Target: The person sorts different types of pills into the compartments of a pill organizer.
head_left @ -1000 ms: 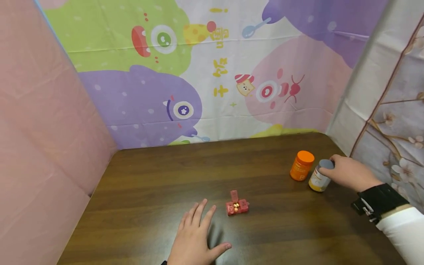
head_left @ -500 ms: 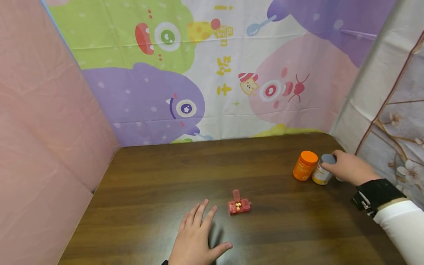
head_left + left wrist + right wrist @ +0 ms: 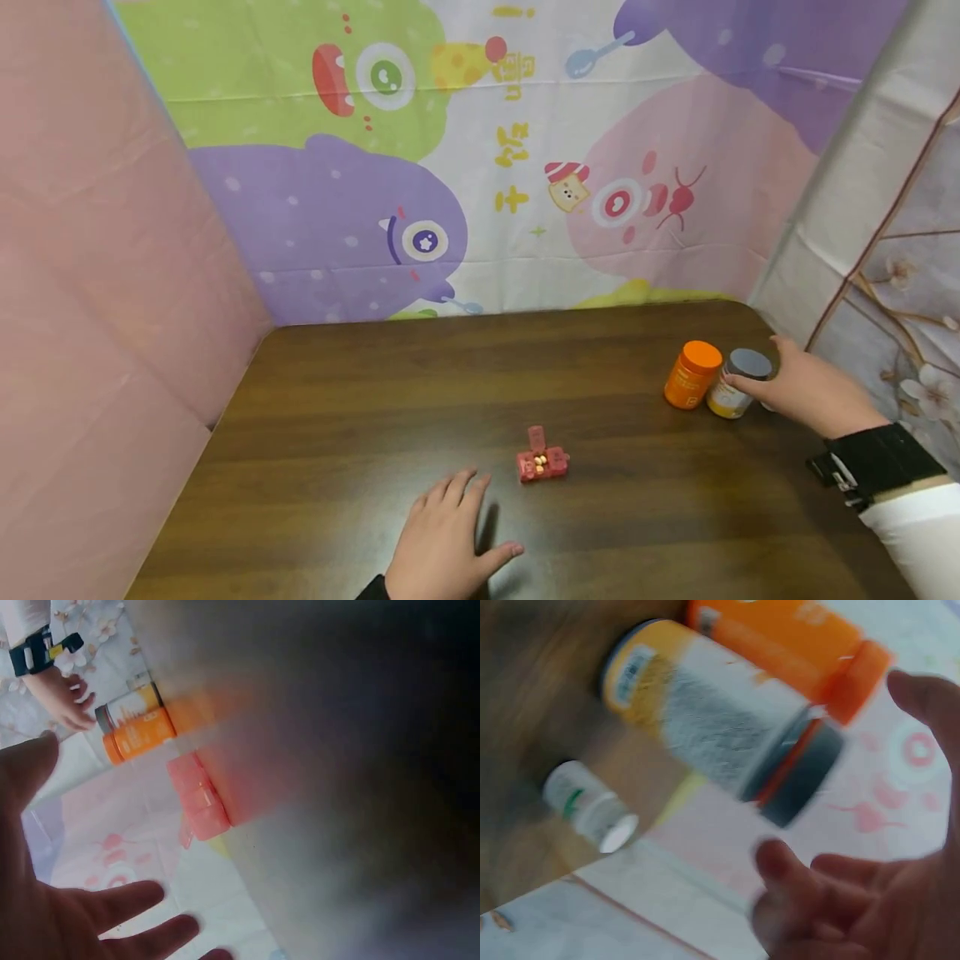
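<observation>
The grey-lidded bottle [image 3: 730, 395] stands upright at the far right of the table [image 3: 420, 383], just left of the right hand [image 3: 825, 396], the nearer of 2, its thumb and fingers spread, pinching nothing; the left hand [image 3: 442, 537], also spread, lies near-left of the red pillbox [image 3: 553, 461].

Yellow Chinese characters on the backdrop [image 3: 480, 158], turned on their side: 干 and 饭 are readable, followed by a third, denser character of uncertain reading and an exclamation mark. White-and-yellow jar [image 3: 712, 712]: barcode [image 3: 634, 675] near the base; fine print blurred. Orange jar [image 3: 787, 645]: pale lettering, illegible. Small white bottle [image 3: 585, 799]: green mark [image 3: 571, 801] and faint print, illegible. Red pill box [image 3: 543, 463]: lid markings too small to read.
</observation>
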`<state>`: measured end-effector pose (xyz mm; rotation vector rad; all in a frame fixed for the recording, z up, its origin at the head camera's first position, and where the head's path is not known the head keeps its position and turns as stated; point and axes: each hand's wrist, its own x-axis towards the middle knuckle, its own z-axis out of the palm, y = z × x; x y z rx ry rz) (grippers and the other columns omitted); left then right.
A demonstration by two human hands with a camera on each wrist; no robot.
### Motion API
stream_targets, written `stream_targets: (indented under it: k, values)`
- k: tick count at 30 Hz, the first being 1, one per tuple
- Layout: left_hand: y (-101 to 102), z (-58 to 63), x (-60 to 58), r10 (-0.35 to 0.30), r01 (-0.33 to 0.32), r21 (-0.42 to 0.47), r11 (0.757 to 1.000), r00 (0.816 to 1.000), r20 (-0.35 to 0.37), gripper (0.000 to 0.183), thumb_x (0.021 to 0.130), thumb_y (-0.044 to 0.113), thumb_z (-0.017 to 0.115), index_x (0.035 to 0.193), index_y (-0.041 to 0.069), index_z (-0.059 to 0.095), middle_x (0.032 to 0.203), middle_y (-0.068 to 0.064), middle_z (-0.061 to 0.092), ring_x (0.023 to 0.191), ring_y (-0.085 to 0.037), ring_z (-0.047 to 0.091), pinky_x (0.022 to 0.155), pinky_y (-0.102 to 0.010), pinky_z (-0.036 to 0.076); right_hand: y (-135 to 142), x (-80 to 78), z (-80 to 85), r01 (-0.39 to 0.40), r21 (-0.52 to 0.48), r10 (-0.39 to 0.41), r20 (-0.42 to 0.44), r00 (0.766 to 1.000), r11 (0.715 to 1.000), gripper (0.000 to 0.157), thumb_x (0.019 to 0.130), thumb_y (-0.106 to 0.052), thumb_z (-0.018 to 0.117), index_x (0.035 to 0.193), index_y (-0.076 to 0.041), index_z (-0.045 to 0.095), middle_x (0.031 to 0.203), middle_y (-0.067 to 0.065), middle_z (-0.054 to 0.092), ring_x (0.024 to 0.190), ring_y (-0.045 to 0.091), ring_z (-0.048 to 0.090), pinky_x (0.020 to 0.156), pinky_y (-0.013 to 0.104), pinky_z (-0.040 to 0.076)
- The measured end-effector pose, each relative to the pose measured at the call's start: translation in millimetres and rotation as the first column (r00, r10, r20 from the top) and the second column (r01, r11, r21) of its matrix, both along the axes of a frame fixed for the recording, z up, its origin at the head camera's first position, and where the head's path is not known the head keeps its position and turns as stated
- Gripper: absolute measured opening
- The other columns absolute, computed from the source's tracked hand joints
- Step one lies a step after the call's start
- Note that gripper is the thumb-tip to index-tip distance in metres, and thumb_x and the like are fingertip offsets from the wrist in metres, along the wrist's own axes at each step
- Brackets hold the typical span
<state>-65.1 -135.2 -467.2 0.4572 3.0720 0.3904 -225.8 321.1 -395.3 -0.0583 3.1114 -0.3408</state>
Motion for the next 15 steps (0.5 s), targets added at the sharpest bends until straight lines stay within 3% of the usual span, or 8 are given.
stream_targets:
  k: [4, 7, 11, 15]
  values:
    - [0, 0.5, -7.9, 0.001, 0.001, -0.027, 1.000, 0.996, 0.085, 0.084, 0.080, 0.079, 0.047, 0.132, 0.012, 0.057, 0.128, -0.010, 0.059, 0.112, -0.029, 0.052, 0.086, -0.053, 0.046, -25, 29.6, 8.5, -0.011, -0.055, 0.002, -0.172, 0.985, 0.998, 0.094, 0.083, -0.071, 0.054, 0.129, 0.010, 0.046, 0.097, 0.035, 0.062, 0.067, 0.041, 0.060, 0.044, 0.043, 0.044]
    - [1, 0.4, -17.5, 0.006, 0.000, -0.063, 0.998, 0.994, 0.105, 0.082, 0.081, 0.076, 0.050, 0.128, 0.010, 0.059, 0.123, -0.010, 0.062, 0.107, -0.028, 0.056, 0.082, -0.052, 0.049, -57, 47.6, 10.9, -0.116, -0.071, 0.096, -0.232, 0.968, 0.991, 0.071, 0.086, -0.065, 0.056, 0.113, 0.001, 0.059, 0.080, 0.016, 0.065, 0.058, 0.024, 0.057, 0.043, 0.035, 0.041]
    - [8, 0.6, -34.1, -0.002, 0.009, -0.100, 0.995, 0.998, 0.066, 0.075, 0.080, 0.072, 0.057, 0.119, 0.008, 0.064, 0.114, -0.009, 0.066, 0.098, -0.027, 0.059, 0.077, -0.047, 0.052, -107, 57.2, 2.9, -0.293, -0.046, 0.280, -0.190, 0.941, 0.955, 0.062, 0.086, -0.064, 0.058, 0.110, -0.007, 0.064, 0.082, 0.004, 0.063, 0.064, 0.016, 0.055, 0.053, 0.036, 0.047]
    - [21, 0.4, -50.5, -0.036, 0.037, -0.128, 0.991, 0.999, 0.014, 0.066, 0.079, 0.067, 0.063, 0.109, 0.008, 0.067, 0.103, -0.007, 0.069, 0.090, -0.024, 0.061, 0.073, -0.042, 0.054, -150, 58.2, -17.0, -0.422, -0.028, 0.417, -0.105, 0.903, 0.906, 0.060, 0.083, -0.059, 0.065, 0.117, -0.010, 0.063, 0.090, 0.000, 0.063, 0.073, 0.011, 0.056, 0.062, 0.035, 0.050]
